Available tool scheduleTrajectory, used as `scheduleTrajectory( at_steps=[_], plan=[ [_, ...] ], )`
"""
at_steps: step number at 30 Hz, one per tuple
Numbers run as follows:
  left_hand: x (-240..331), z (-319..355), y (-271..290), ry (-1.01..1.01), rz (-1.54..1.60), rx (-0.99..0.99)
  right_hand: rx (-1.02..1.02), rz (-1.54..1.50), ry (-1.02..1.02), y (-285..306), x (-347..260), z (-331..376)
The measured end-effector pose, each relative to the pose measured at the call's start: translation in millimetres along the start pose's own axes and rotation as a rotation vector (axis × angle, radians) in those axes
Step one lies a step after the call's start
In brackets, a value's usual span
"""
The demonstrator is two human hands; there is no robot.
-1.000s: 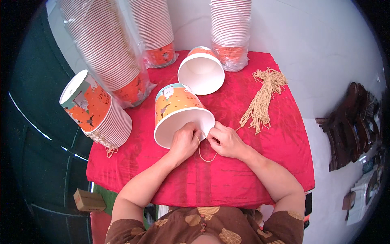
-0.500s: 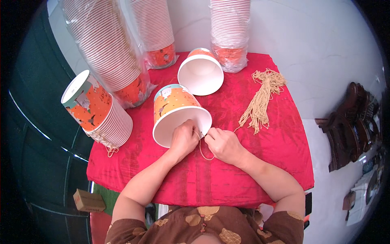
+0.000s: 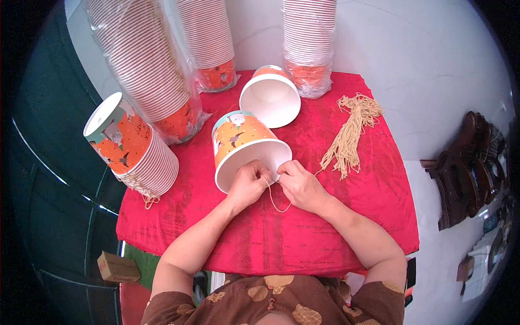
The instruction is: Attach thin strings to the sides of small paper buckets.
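An orange paper bucket [image 3: 241, 132] with a teal band and printed figures lies on its side, its white mouth towards me. My left hand [image 3: 249, 185] is closed in a pinch in front of the mouth, with a tan string [image 3: 275, 203] at its fingertips. Close by at the rim's right side, my right hand [image 3: 301, 185] also pinches the string, which hangs in a loop between both hands. Where the string meets the rim is hidden by my fingers. A bundle of tan strings [image 3: 352, 132] lies to the right.
A second paper bucket [image 3: 270, 100] lies behind the first. Stacked buckets [image 3: 143, 154] with strings hanging from them stand at left. Tall plastic-wrapped stacks [image 3: 138, 59] rise at the back. A red cloth [image 3: 357, 227] covers the table; dark carved wooden furniture [image 3: 468, 168] stands at right.
The bucket has shifted slightly right and turned a little. My right hand has moved slightly right and up; both hands still pinch the string.
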State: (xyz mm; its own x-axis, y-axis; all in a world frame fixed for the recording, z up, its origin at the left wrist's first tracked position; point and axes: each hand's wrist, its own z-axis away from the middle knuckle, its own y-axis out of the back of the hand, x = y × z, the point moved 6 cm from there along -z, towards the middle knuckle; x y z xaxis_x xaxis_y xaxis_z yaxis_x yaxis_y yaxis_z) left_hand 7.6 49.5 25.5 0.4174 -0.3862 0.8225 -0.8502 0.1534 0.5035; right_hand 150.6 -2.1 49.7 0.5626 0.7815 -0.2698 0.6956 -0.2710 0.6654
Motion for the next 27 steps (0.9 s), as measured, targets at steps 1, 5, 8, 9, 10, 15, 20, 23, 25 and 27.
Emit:
scheduleTrajectory(
  at_steps=[1, 5, 8, 9, 10, 15, 20, 23, 25, 27],
  plan=[
    [2, -1, -4, -0.008, 0.101, -0.057, -0.001, 0.0, -0.002, -1, 2, 1],
    [2, -1, -9, 0.224, 0.292, -0.18, -0.016, -0.045, -0.019, -1, 5, 2],
    [-2, -1, -12, 0.313, 0.393, -0.23, -0.03, -0.068, -0.012, -2, 5, 1],
    [0, -3, -11, 0.246, 0.337, -0.21, -0.029, -0.081, -0.004, -3, 5, 1],
    [3, -4, -11, 0.178, 0.283, -0.191, -0.029, -0.08, -0.005, -3, 4, 0],
    [21, -3, -6, 0.09, 0.011, -0.156, -0.018, -0.17, 0.002, -4, 3, -2],
    [16, 1, -5, 0.105, -0.107, -0.122, -0.079, -0.182, 0.016, -9, 2, 0],
    [10, 1, -6, 0.225, -0.074, -0.188, -0.098, -0.153, 0.022, -9, 3, 0],
    [12, 3, -6, 0.227, -0.116, -0.17, -0.104, -0.138, 0.02, -9, 3, 0],
    [8, 6, -7, 0.187, -0.096, -0.167, -0.072, -0.14, 0.006, -6, 3, -1]
  ],
)
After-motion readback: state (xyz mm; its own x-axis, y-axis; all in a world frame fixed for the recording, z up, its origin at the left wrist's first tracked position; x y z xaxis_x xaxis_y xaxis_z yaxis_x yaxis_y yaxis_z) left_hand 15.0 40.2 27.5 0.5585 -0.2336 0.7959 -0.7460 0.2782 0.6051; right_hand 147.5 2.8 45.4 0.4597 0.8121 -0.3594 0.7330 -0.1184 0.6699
